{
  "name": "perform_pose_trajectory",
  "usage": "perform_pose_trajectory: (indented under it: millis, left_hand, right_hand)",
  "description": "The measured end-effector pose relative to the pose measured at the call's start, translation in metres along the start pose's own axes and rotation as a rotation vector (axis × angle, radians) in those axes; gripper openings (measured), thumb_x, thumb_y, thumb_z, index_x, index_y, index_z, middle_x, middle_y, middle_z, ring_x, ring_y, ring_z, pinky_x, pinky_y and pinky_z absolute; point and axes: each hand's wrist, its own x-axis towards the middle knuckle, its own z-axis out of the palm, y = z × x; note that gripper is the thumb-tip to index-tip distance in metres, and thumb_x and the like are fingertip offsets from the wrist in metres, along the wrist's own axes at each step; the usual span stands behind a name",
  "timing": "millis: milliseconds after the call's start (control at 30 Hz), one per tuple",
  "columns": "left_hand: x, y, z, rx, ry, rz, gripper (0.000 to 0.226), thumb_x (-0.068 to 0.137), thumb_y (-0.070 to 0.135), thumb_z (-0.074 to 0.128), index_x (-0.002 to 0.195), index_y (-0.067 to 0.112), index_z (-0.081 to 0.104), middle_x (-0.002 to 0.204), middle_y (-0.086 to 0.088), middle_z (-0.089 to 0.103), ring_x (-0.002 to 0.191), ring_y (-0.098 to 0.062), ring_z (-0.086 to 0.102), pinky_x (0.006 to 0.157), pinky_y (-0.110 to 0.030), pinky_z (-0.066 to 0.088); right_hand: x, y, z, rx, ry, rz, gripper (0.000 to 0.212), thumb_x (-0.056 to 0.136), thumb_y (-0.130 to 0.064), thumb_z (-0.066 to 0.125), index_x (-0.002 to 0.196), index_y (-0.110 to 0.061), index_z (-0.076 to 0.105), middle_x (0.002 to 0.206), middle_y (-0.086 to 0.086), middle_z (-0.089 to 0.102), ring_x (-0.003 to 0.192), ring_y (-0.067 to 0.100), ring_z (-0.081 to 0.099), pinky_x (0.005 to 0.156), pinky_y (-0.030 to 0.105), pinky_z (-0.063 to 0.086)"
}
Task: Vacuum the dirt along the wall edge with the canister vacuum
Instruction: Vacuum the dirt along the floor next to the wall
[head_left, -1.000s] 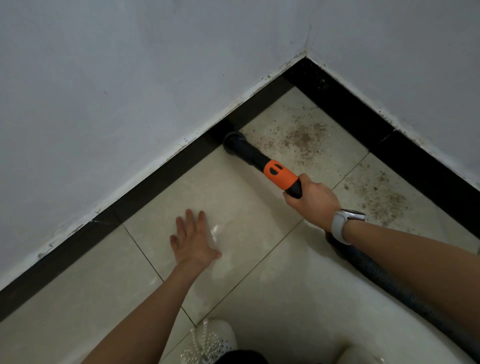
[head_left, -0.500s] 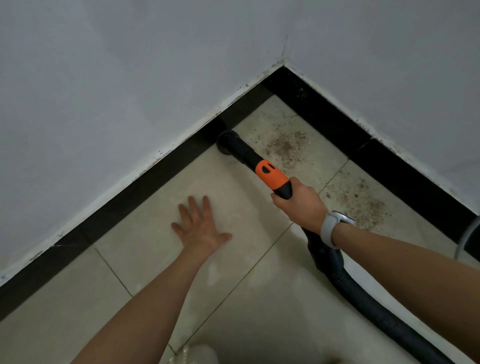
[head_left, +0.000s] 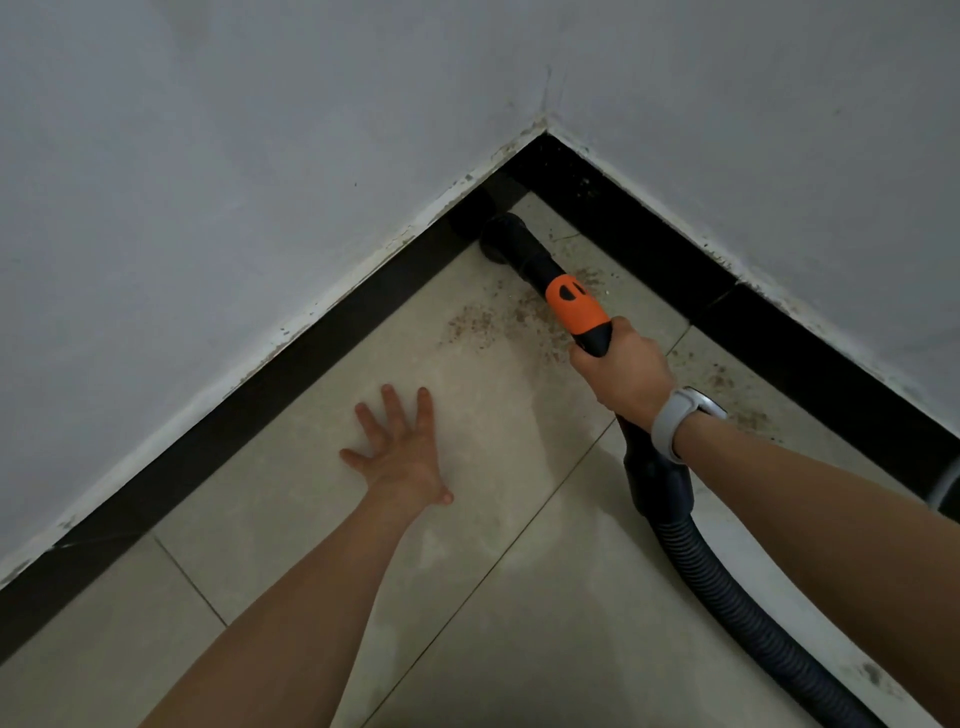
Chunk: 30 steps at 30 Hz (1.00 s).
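My right hand (head_left: 623, 371) grips the vacuum handle, a black tube with an orange section (head_left: 576, 306). Its black round nozzle (head_left: 501, 236) sits on the floor against the black skirting (head_left: 322, 343) of the left wall, close to the corner. Brown dirt (head_left: 475, 325) is scattered on the beige tile left of the tube, and more dirt (head_left: 727, 382) lies along the right wall. The ribbed hose (head_left: 727, 587) runs from under my wrist to the lower right. My left hand (head_left: 397, 447) lies flat on the tile with fingers spread.
Two white walls meet at the corner (head_left: 545, 130), with black skirting along both. Beige floor tiles (head_left: 519, 623) with thin joints fill the foreground. A pale rounded object (head_left: 948, 488) peeks in at the right edge.
The nozzle has slid along the left wall toward the corner. My right hand followed it. A patch of dirt now shows left of the tube. My left hand stayed flat on the tile.
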Motion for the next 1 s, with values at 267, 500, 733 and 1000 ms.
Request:
perform_pose_trajectory:
  millis: [267,500,733,1000]
  left_hand:
    - [0.001,0.009,-0.001,0.034,-0.006,-0.027,0.129,0.072,0.027,0.08,0.145,0.023,-0.026,0.149,-0.016,-0.035,0.137,-0.047,-0.023,0.108,-0.067,0.014]
    - [0.003,0.009,0.001,0.043,0.002,-0.022,0.13,0.072,0.028,0.08,0.145,0.023,-0.027,0.149,-0.016,-0.035,0.137,-0.048,-0.022,0.108,-0.067,0.015]
    - [0.003,0.008,0.0,0.047,0.001,-0.021,0.131,0.071,0.028,0.081,0.145,0.023,-0.027,0.149,-0.016,-0.034,0.138,-0.047,-0.022,0.108,-0.067,0.016]
    - [0.004,0.008,0.001,0.051,0.026,-0.032,0.132,0.069,0.029,0.082,0.145,0.025,-0.025,0.15,-0.014,-0.033,0.139,-0.046,-0.02,0.108,-0.066,0.018]
  right_hand:
    - [0.014,0.001,-0.021,-0.006,0.007,0.007,0.027,0.09,-0.031,0.055,0.103,-0.01,0.046,0.081,0.012,0.06,0.068,0.033,0.063,0.063,0.042,0.055]
    - [0.03,-0.008,-0.029,-0.034,0.04,0.001,0.027,0.09,-0.032,0.055,0.101,-0.012,0.041,0.082,0.009,0.058,0.068,0.03,0.062,0.064,0.04,0.055]
    - [0.018,0.003,-0.025,-0.087,0.052,0.032,0.025,0.091,-0.031,0.055,0.098,-0.012,0.041,0.07,0.001,0.049,0.056,0.018,0.051,0.049,0.027,0.037]
    - [-0.027,0.053,-0.042,-0.062,0.044,0.128,0.023,0.091,-0.029,0.057,0.096,-0.014,0.04,0.07,0.002,0.053,0.053,0.015,0.051,0.044,0.023,0.031]
